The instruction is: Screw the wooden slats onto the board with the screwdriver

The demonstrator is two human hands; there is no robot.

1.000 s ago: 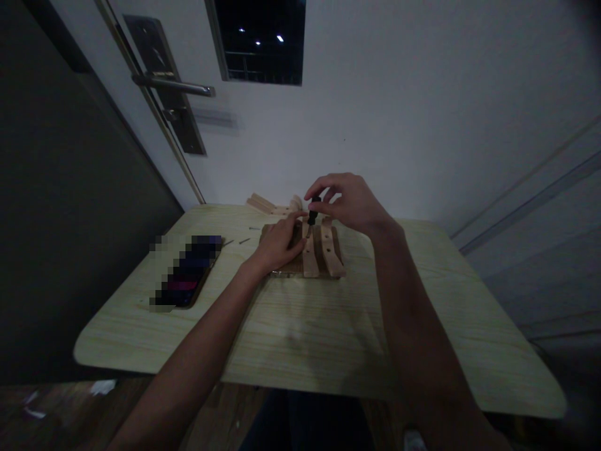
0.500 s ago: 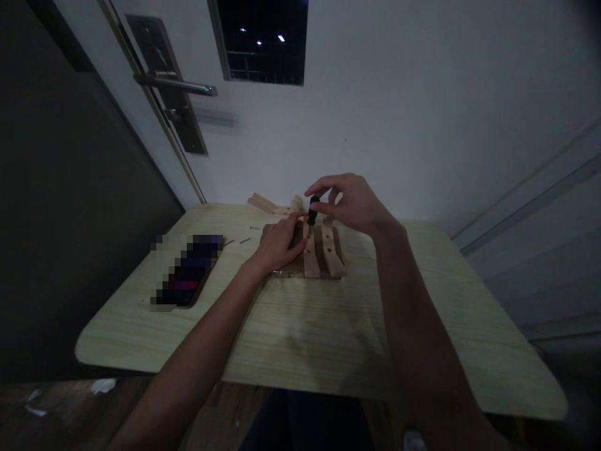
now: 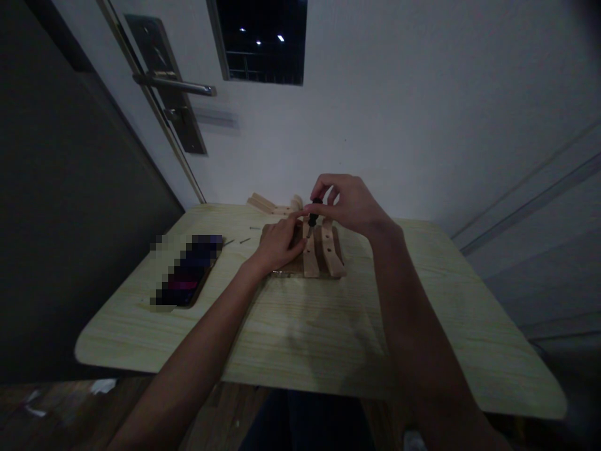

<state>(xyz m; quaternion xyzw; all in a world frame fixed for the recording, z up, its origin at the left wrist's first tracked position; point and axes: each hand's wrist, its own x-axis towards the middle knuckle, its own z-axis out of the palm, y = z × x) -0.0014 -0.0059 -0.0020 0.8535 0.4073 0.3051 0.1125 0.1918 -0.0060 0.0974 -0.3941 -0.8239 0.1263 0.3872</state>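
Observation:
My right hand (image 3: 345, 199) has its fingers round the black handle of a small screwdriver (image 3: 313, 217). Its shaft slants down to a pale wooden strip (image 3: 310, 265) with holes, though the very tip is too small to make out. From the left, my left hand (image 3: 280, 241) grips this strip, index finger and thumb spread along its edge near the shaft. Under the strip lies a brown board (image 3: 288, 274). A second holed wooden strip (image 3: 332, 258) lies on the board to the right.
More wooden pieces (image 3: 270, 205) lie at the table's back edge. Several screws (image 3: 245, 240) are scattered left of the board. A phone (image 3: 190, 275) rests on the left of the table (image 3: 300, 338). Behind stands a white door with a metal handle (image 3: 188, 88).
My right hand has turned a little on the screwdriver, its fingers shifting round the handle, and the handle leans slightly further right. My left hand stays in place.

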